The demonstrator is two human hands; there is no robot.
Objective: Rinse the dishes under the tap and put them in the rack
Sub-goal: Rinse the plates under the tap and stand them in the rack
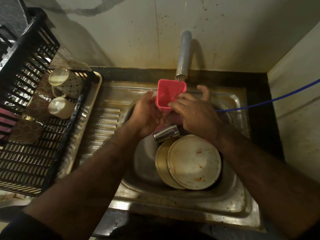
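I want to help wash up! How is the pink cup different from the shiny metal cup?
The pink cup is squarish plastic; the metal cup is round steel. The pink cup is held up under the tap by both hands, left hand and right hand; the metal cup lies on its side in the sink. Neither is in the rack yet.

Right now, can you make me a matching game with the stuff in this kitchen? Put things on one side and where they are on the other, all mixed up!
Things:
1. pink cup
2. white mug
3. steel tumbler
4. round plates

Places:
A. lying on its side in the sink, just below the hands
B. in the black rack
C. stacked in the sink bowl, nearest the person
D. held under the tap by the left hand and right hand

Pairs: 1-D, 2-B, 3-A, 4-C
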